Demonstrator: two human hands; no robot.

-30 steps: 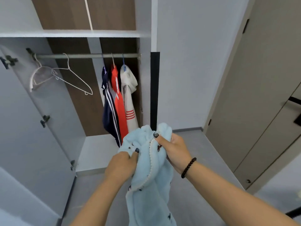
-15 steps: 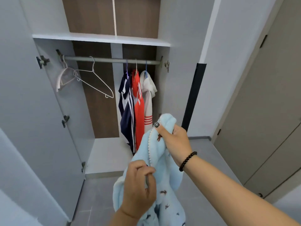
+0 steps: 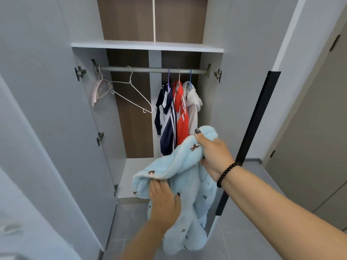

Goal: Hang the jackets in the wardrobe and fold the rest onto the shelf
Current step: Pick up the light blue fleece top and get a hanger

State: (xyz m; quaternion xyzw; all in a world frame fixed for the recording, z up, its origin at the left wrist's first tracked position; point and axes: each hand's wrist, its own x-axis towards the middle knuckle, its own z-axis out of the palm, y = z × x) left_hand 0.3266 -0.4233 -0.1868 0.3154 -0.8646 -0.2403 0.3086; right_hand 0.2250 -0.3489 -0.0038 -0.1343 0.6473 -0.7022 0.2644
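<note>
light-blue fleece garment (image 3: 189, 186): 1, held before open wardrobe | right hand (image 3: 216, 154) fingers pinch its edge | left hand (image 3: 165, 201) grips lower fold | hung jackets (image 3: 176, 117): 3 | bare hangers (image 3: 120, 91): 2

No readable text, labels or numbers anywhere.

The fluffy fleece garment (image 3: 189, 186) is pale blue, dotted with small brown figures and edged in white bobble trim. On the grey metal rail (image 3: 150, 70) hang a navy jacket with white stripes (image 3: 168, 119), a red jacket with white stripes (image 3: 181, 117) and a white hooded jacket (image 3: 193, 102). A bare wire hanger (image 3: 131, 94) is white; the padded hanger (image 3: 98, 91) beside it pale pink. The wardrobe's back panel (image 3: 135, 128) is brown woodgrain, its shelf (image 3: 146, 45) white. The beaded bracelet (image 3: 225, 173) is black.
</note>
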